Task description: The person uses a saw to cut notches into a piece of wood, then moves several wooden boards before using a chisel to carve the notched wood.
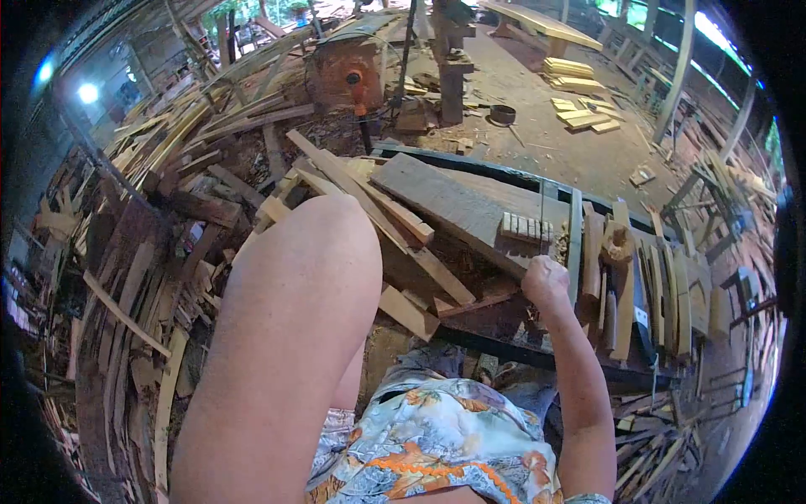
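My right hand (546, 281) is closed in a fist at the edge of the work table, right of centre. A thin dark upright rod (541, 206) stands just above it; what the fingers hold is too small to tell. Beside the fist, a small pale block with several grooves (526, 228) rests near a broad grey-brown board (453, 206). Wood shavings lie next to the block. My left arm is raised and bent, its elbow large in the left centre; the left hand is out of view.
Several wooden pieces (663, 294) line the table's right side. Loose planks (361, 189) overlap on the left side. An orange machine (348, 76) stands behind. Scrap wood is heaped at far left and lower right. Stacked yellow boards (573, 74) lie on the floor behind.
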